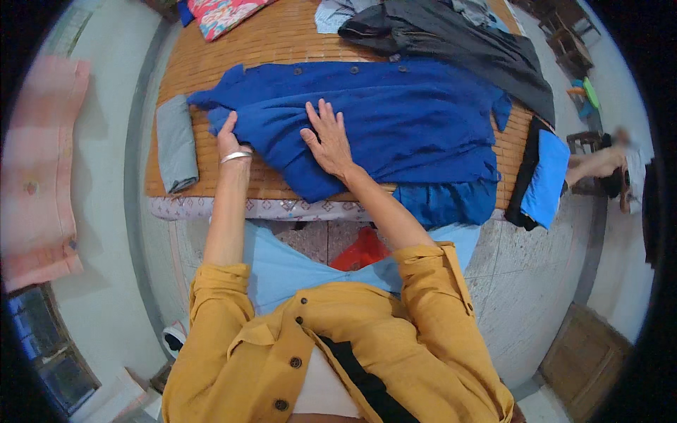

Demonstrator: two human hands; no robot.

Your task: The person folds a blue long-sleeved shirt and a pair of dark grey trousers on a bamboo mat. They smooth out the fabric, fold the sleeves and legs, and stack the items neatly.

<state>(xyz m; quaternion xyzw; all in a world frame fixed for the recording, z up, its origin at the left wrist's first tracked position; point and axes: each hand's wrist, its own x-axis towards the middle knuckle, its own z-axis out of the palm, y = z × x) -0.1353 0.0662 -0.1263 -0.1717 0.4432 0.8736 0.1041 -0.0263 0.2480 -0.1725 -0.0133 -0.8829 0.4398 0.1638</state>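
Right hand (326, 139) flat, fingers spread on blue shirt (395, 116), left hand (229, 137) gripping its fold near the bed's (275, 35) front edge, both arms outstretched

The royal-blue buttoned cloth garment (381, 120) looks soft, matt and creased. Beneath it the tan woven bamboo mat (282, 35) is ribbed with a slight sheen. The folded grey cloth (176, 144) is smooth and matt. The silver metal bangle (235, 156) gleams.
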